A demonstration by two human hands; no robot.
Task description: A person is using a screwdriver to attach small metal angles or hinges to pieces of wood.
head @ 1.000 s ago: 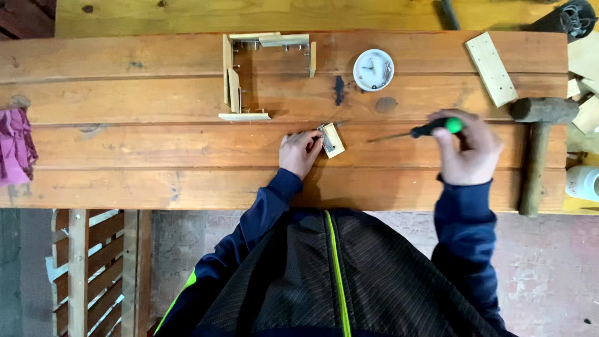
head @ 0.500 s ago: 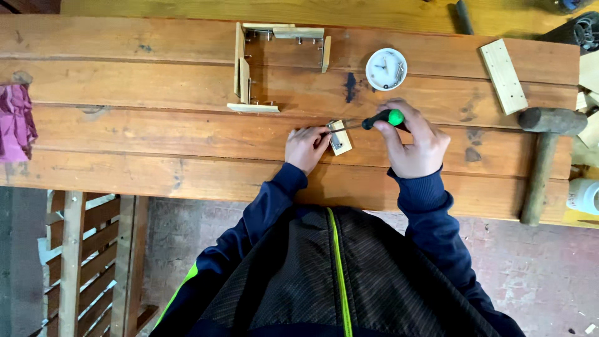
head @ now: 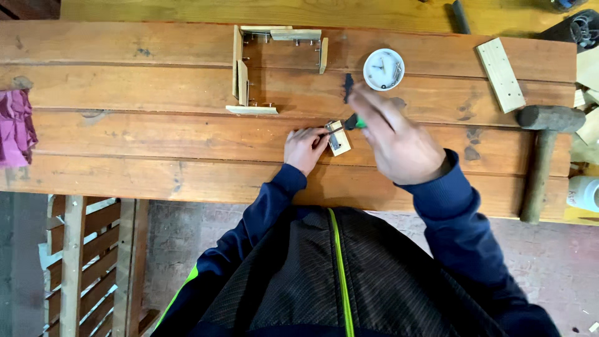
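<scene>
Pale wood block [head: 339, 138], small, sits mid-bench toward the near edge of the workbench [head: 125, 131]. Left hand [head: 304, 148] fingertips pinch its left end flat against the planks. Right hand [head: 397, 138] is curled around a green-handled screwdriver [head: 353, 122], tip at the block's metal fitting; hand is blurred. Block's long axis runs roughly far-to-near, slightly tilted. Driver shaft points left toward the block. Risk: the tip could skid off the fitting into the left fingers, since only a fingertip pinch restrains the block. Round white dish [head: 384, 69] of screws lies near the far edge.
</scene>
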